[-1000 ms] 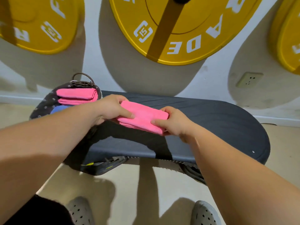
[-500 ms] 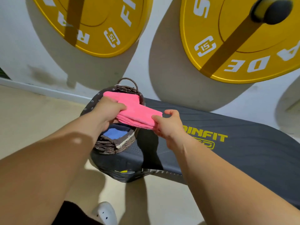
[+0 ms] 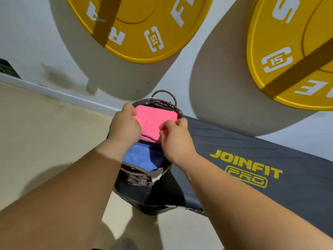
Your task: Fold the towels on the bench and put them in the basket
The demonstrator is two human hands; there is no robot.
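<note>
Head view: pink towel (image 3: 155, 120) over basket (image 3: 137, 175), ends pinched between left grip (image 3: 125, 126) and right grip (image 3: 175, 137).

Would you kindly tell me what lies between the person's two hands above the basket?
A folded pink towel lies there, shown in the head view.

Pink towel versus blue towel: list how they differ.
Colour: the pink towel is pink, the blue towel blue. Place: the pink towel lies at the far end of the basket, the blue towel at the near end. Contact: the left hand and right hand are at the pink towel's edges; neither holds the blue towel. Both lie in the basket.
</note>
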